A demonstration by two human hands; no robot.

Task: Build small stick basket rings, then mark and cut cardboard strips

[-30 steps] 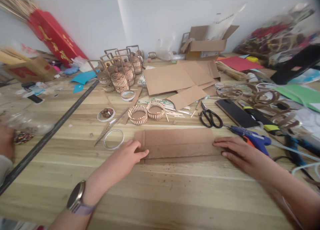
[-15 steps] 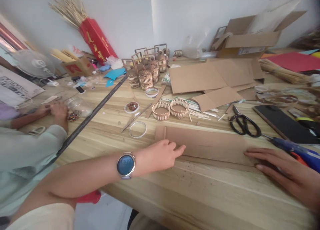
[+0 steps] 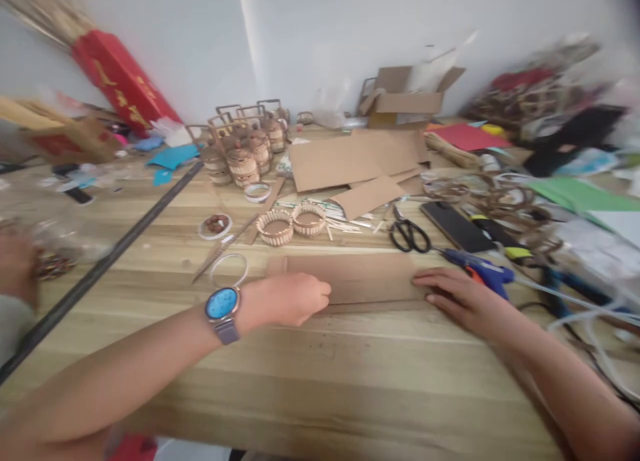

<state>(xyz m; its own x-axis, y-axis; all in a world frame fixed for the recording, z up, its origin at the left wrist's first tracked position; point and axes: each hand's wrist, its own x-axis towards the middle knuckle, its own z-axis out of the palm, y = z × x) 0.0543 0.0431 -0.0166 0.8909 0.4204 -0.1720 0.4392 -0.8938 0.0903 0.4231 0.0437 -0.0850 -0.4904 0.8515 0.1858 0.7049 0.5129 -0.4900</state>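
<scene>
Across the wooden table (image 3: pixel 400 381), I see the cardboard (image 3: pixel 370 277) lying before the scissors (image 3: pixel 410 235), the left hand (image 3: pixel 297 299) curled over it, any grip unclear, the right hand (image 3: pixel 453 294) loosely open, fingertips at its right end.

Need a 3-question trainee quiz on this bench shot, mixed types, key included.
1. True or false: the black-handled scissors lie to the left of the blue glue gun in the picture.
2. The person's left hand and right hand are both at which thing? A: the green sheet. B: the cardboard strip. C: the red sheet.
3. Fill in: the watch is on the person's ___ wrist.

Key: 1 true; 2 B; 3 left.
</scene>
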